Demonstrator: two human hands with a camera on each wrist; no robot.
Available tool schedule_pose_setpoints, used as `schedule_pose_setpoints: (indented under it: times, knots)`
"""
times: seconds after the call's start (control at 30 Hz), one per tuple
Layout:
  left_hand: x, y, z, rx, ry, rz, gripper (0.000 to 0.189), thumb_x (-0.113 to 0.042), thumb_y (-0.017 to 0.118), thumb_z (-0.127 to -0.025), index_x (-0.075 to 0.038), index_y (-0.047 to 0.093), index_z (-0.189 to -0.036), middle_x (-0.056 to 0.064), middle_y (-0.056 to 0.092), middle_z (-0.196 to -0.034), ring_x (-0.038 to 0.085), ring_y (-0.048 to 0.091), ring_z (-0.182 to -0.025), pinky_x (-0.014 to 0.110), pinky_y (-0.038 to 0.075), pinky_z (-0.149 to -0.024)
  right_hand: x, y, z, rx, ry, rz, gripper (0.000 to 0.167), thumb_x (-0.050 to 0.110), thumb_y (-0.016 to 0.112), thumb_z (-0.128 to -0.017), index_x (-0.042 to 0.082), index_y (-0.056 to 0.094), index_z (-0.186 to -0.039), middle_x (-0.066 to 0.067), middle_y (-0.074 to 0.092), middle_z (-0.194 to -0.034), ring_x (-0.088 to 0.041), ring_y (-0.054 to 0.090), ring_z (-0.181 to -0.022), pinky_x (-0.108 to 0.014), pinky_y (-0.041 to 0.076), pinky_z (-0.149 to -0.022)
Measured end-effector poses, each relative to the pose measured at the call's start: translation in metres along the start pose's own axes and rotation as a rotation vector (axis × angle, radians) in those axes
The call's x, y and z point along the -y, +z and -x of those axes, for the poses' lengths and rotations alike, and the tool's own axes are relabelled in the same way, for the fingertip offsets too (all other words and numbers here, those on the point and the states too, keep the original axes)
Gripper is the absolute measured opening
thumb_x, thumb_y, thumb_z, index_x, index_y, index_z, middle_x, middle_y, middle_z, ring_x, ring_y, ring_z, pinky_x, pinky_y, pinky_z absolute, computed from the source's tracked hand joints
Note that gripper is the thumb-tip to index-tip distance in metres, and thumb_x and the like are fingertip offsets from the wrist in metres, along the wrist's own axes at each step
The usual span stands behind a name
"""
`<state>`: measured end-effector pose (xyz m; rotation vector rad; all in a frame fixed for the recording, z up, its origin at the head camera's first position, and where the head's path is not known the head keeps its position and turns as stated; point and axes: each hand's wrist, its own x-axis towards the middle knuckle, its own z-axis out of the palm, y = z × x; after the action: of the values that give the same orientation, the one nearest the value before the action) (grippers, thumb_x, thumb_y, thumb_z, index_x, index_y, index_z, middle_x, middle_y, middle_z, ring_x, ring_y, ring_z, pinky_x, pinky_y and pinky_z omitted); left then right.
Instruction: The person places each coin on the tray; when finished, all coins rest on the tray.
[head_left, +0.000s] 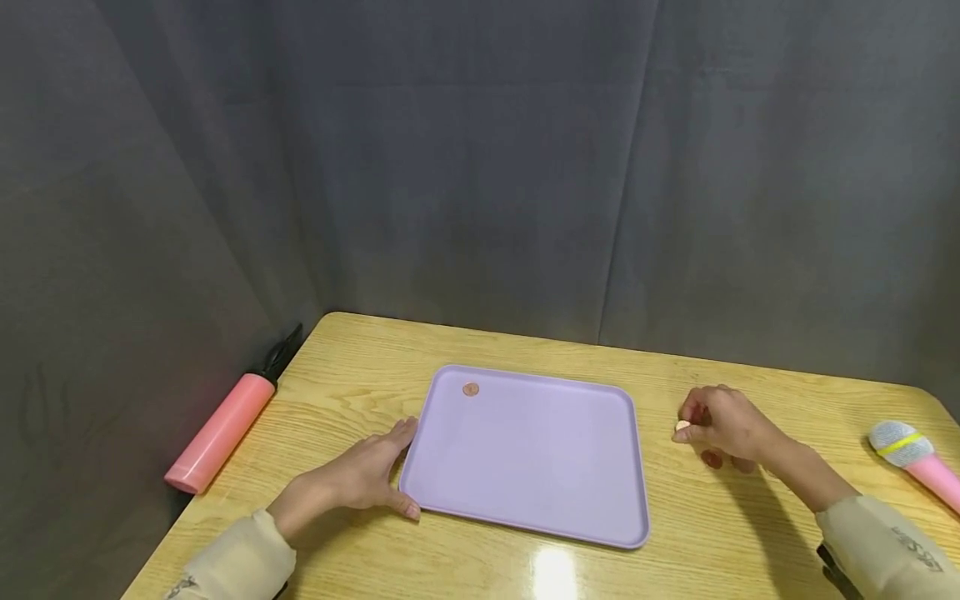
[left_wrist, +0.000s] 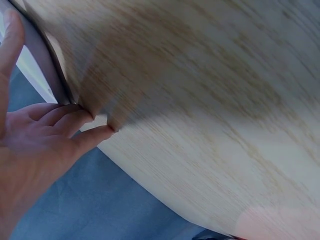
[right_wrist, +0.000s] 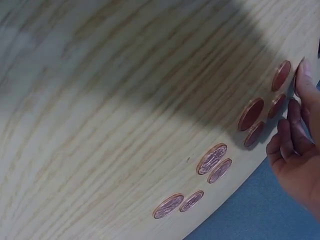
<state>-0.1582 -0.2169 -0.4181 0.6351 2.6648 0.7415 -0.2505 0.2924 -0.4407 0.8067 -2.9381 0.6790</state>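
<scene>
My right hand (head_left: 731,425) pinches a coin (head_left: 681,426) between thumb and fingertips, low over the table to the right of the lilac tray (head_left: 525,533). Below that hand a reddish-brown coin (head_left: 711,459) shows on the wood. In the right wrist view several copper-coloured coins (right_wrist: 211,159) lie flat in pairs beside the hand; most are hidden in the head view. One copper coin (head_left: 470,389) lies inside the tray near its far left corner. My left hand (head_left: 367,471) rests at the tray's left side, fingers spread, thumb at the near left corner.
A pink hand pump (head_left: 225,433) with a black end lies along the table's left edge. On the far right is a toy microphone (head_left: 903,444) with a pink handle. Grey curtain (head_left: 480,167) hangs behind and left of the wooden table (head_left: 360,358).
</scene>
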Motion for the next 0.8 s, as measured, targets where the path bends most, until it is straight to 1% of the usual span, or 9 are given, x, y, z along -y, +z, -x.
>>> schedule_pose_setpoints:
  times: [0.07,0.13,0.2,0.3,0.43,0.5,0.6,0.73,0.8]
  knots:
    - [0.0,0.0,0.0,0.0,-0.002,0.001,0.122,-0.044,0.086,-0.065,0.014,0.018,-0.148,0.032,0.02,-0.153,0.042,0.021,-0.143,0.055,0.021,-0.115,0.0,0.0,-0.005,-0.004,0.008,-0.029,0.022,0.024,0.081,-0.08,0.014,0.061,-0.079,0.01,0.057,-0.066,-0.003,0.047,-0.057,-0.024,0.042,-0.051]
    - [0.0,0.001,0.001,0.003,-0.008,-0.001,0.122,-0.045,0.086,-0.065,0.013,0.018,-0.149,0.032,0.02,-0.153,0.042,0.021,-0.143,0.055,0.021,-0.115,0.002,0.0,-0.014,-0.033,0.014,-0.051,0.02,0.019,0.08,-0.081,0.012,0.061,-0.077,0.008,0.059,-0.064,-0.003,0.047,-0.053,-0.023,0.041,-0.05]
    - [0.001,0.002,0.001,0.004,-0.012,-0.001,0.123,-0.046,0.085,-0.065,0.013,0.018,-0.149,0.032,0.02,-0.154,0.042,0.021,-0.143,0.055,0.02,-0.115,0.006,0.002,-0.027,-0.077,0.026,-0.064,0.018,0.016,0.079,-0.082,0.01,0.064,-0.075,0.005,0.062,-0.063,-0.005,0.046,-0.052,-0.024,0.039,-0.048]
    - [0.001,0.003,0.002,0.006,-0.012,0.001,0.122,-0.047,0.085,-0.065,0.013,0.018,-0.149,0.032,0.02,-0.154,0.042,0.021,-0.143,0.055,0.021,-0.115,0.019,0.005,-0.052,-0.127,0.062,-0.073,0.015,0.013,0.077,-0.083,0.007,0.067,-0.074,0.001,0.065,-0.064,-0.007,0.048,-0.053,-0.026,0.04,-0.052]
    - [0.001,0.002,0.003,0.011,-0.01,0.006,0.122,-0.046,0.085,-0.066,0.014,0.018,-0.148,0.032,0.019,-0.153,0.043,0.02,-0.143,0.055,0.02,-0.115,0.05,0.019,-0.093,-0.14,0.09,-0.116,0.014,0.013,0.076,-0.085,0.006,0.07,-0.074,0.0,0.067,-0.066,-0.01,0.053,-0.056,-0.029,0.043,-0.056]
    - [0.0,0.0,0.002,0.019,-0.018,0.005,0.122,-0.046,0.085,-0.067,0.014,0.017,-0.148,0.032,0.018,-0.154,0.042,0.019,-0.143,0.054,0.019,-0.115,0.071,0.028,-0.113,-0.131,0.089,-0.145,0.013,0.014,0.076,-0.085,0.006,0.072,-0.076,0.001,0.069,-0.068,-0.01,0.055,-0.059,-0.03,0.046,-0.058]
    - [0.0,-0.002,0.001,0.027,-0.021,0.007,0.121,-0.045,0.085,-0.068,0.014,0.016,-0.149,0.031,0.017,-0.155,0.042,0.018,-0.144,0.054,0.018,-0.116,0.108,0.041,-0.139,-0.086,0.089,-0.186,0.012,0.017,0.076,-0.086,0.008,0.073,-0.078,0.001,0.07,-0.072,-0.011,0.055,-0.064,-0.029,0.047,-0.059]
    - [-0.003,-0.002,-0.001,0.035,-0.011,0.024,0.12,-0.043,0.085,-0.068,0.013,0.015,-0.149,0.03,0.015,-0.155,0.041,0.016,-0.144,0.053,0.017,-0.116,0.153,0.058,-0.158,-0.029,-0.014,-0.212,0.009,0.014,0.077,-0.083,0.008,0.076,-0.077,0.001,0.072,-0.079,-0.017,0.059,-0.079,-0.038,0.048,-0.085]
    - [-0.004,-0.001,-0.001,0.04,-0.006,0.026,0.12,-0.043,0.085,-0.069,0.014,0.015,-0.149,0.03,0.015,-0.155,0.041,0.016,-0.144,0.053,0.017,-0.116,0.171,0.065,-0.163,-0.02,-0.109,-0.202,0.007,0.011,0.078,-0.08,0.008,0.077,-0.074,0.001,0.073,-0.08,-0.02,0.061,-0.089,-0.046,0.041,-0.098]
